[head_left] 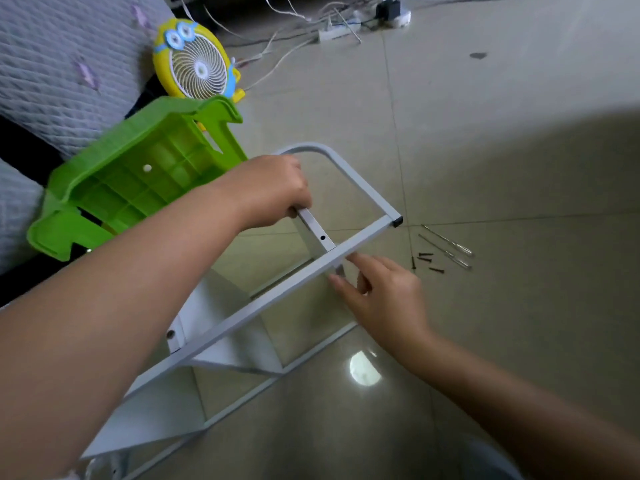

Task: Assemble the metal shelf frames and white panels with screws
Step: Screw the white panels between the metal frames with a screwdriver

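Now the left hand (273,192) grips the frame (277,297) crossbar while the right hand (384,299), fingers loose, touches its rail. Probably aligning; next, grab screws (427,262) right of frame.

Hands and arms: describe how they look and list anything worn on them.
The left hand and right hand are bare: no gloves, rings or watch in view. The left forearm and right forearm are uncovered to the picture's edge, with no sleeve plainly showing.
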{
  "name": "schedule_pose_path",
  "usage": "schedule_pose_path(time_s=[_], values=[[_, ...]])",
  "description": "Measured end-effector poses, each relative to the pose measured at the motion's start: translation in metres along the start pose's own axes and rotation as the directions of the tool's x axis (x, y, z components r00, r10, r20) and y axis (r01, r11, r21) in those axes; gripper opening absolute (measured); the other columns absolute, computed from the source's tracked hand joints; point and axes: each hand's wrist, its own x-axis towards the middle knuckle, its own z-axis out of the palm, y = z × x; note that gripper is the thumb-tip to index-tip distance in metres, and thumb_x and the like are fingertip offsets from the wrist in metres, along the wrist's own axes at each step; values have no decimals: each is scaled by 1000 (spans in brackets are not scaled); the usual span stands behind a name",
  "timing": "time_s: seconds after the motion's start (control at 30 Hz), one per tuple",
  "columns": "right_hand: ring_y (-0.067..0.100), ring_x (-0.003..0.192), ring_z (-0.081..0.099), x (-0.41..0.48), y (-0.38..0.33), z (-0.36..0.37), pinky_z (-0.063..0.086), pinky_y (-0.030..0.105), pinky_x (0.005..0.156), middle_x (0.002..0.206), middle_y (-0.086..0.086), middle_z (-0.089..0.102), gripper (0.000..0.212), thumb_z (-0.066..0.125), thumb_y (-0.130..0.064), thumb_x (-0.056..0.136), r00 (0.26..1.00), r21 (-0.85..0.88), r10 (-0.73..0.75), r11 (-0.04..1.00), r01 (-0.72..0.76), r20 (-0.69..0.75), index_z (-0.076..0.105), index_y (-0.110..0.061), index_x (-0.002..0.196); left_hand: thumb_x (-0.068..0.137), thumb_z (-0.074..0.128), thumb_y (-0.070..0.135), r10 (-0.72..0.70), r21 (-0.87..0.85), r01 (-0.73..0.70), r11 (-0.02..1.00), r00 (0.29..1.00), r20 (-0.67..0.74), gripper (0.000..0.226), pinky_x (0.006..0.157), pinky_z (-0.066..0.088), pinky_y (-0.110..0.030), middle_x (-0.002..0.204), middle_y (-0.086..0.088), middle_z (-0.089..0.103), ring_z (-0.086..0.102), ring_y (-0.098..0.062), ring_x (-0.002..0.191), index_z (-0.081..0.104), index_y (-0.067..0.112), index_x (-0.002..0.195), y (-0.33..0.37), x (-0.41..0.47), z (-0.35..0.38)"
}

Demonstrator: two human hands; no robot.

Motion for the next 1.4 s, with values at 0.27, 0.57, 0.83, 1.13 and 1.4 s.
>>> schedule_pose_path(time_s=[0.27,0.57,0.83,1.13,1.4], values=[[15,34,44,6,9,19,38,22,30,45,2,53,29,53,-23,81,975,1,-162,986,164,-152,64,-6,61,60,79,-1,19,-61,-22,998,999,-45,13,59,54,-45,65,-12,68,60,-33,72,73,3,71,-2,0,1],[18,33,39,5,10,21,36,24,29,41,3,46,31,55,-19,79,970,43,-170,983,180,-171,53,-6,51,70,73,-2,-53,-73,56,996,998,44,11,70,52,-45,76,-14,69,60,-34,85,74,2,81,-2,1,-1],[19,32,34,7,11,22,31,21,30,38,4,41,31,54,-15,74,960,68,-188,976,206,-210,47,-5,45,79,66,2,-107,-44,114,993,986,129,16,81,48,-45,91,-13,70,56,-31,100,73,4,94,-2,3,-1],[16,33,33,7,12,21,31,19,31,39,4,42,30,56,-14,73,953,100,-215,966,240,-212,49,-5,45,80,66,1,-101,-71,111,991,985,142,17,82,48,-43,92,-12,70,55,-30,101,73,3,95,-1,3,-1],[16,32,31,4,8,18,29,21,29,39,3,40,31,56,-11,74,950,97,-250,958,271,-185,44,-5,45,44,82,-13,137,8,-137,991,984,-116,25,46,54,-39,55,-9,64,63,-31,60,70,2,59,-2,-2,2]])
